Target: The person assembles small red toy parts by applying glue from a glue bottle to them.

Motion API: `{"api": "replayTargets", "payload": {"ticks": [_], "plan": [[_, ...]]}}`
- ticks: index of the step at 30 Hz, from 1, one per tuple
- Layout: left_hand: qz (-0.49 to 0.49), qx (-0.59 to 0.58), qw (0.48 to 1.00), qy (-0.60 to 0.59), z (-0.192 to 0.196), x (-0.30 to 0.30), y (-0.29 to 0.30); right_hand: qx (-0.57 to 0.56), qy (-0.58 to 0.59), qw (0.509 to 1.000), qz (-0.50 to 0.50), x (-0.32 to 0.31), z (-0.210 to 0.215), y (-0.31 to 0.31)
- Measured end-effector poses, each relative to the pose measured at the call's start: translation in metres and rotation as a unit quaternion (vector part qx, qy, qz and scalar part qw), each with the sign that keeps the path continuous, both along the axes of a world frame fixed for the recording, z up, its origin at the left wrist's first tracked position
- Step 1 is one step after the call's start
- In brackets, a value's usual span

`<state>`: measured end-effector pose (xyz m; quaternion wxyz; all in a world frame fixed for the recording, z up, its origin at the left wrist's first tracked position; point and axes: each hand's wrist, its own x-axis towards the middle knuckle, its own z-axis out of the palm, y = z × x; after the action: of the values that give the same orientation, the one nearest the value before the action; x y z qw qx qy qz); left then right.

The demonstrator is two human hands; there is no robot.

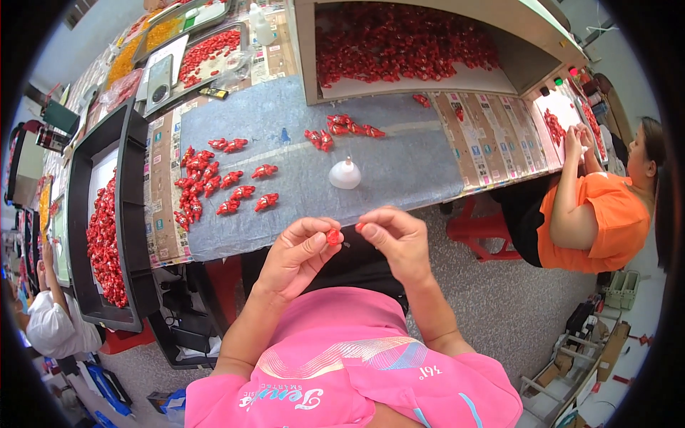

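Note:
Just off the near edge of the bench, my left hand (305,250) pinches a small red plastic figure part (333,237) between thumb and fingers. Close beside it, my right hand (396,239) holds a smaller red piece (359,227) at its fingertips; its shape is mostly hidden. On the blue-grey work mat (300,182) beyond my hands stands a white squat bottle (345,174) with a narrow tip. Left of the bottle lies a loose group of small red figures (200,178), and several more red figures (342,126) lie farther back.
A black tray (131,207) of red pieces stands at the left. Behind the mat, an open-fronted box (308,64) holds a large heap of them. A tray of red parts (246,43) and a white bottle (261,25) sit at the far left. A co-worker in orange (599,225) sits at the right.

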<state>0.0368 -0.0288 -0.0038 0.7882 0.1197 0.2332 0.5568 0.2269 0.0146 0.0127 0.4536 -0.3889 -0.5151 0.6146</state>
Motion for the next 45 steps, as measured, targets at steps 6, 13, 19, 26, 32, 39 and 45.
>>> {"api": "replayTargets", "payload": {"ticks": [6,13,19,26,32,39,45], "plan": [[-0.012,0.017,1.0,-0.008,-0.001,0.009,0.0,0.015,0.059,0.998,0.006,-0.004,-0.006,-0.016],[-0.014,0.006,1.0,-0.002,0.0,0.014,-0.004,-0.003,0.084,0.996,-0.004,-0.005,-0.009,-0.019],[-0.008,0.008,1.0,0.0,-0.003,0.017,-0.002,0.038,0.065,0.997,-0.018,-0.005,-0.013,-0.02],[0.022,0.036,0.999,0.025,-0.006,0.018,-0.003,0.076,0.012,0.997,-0.008,0.0,-0.01,-0.018],[0.039,0.061,0.995,0.07,-0.007,0.019,-0.003,0.073,-0.012,0.997,0.002,0.003,-0.008,-0.016],[0.058,0.07,0.986,0.136,-0.004,0.017,-0.005,0.043,0.016,0.998,0.033,0.006,-0.008,-0.014],[0.054,0.054,0.99,0.12,-0.005,0.017,-0.006,0.131,-0.063,0.989,0.027,0.008,-0.002,-0.011]]}}
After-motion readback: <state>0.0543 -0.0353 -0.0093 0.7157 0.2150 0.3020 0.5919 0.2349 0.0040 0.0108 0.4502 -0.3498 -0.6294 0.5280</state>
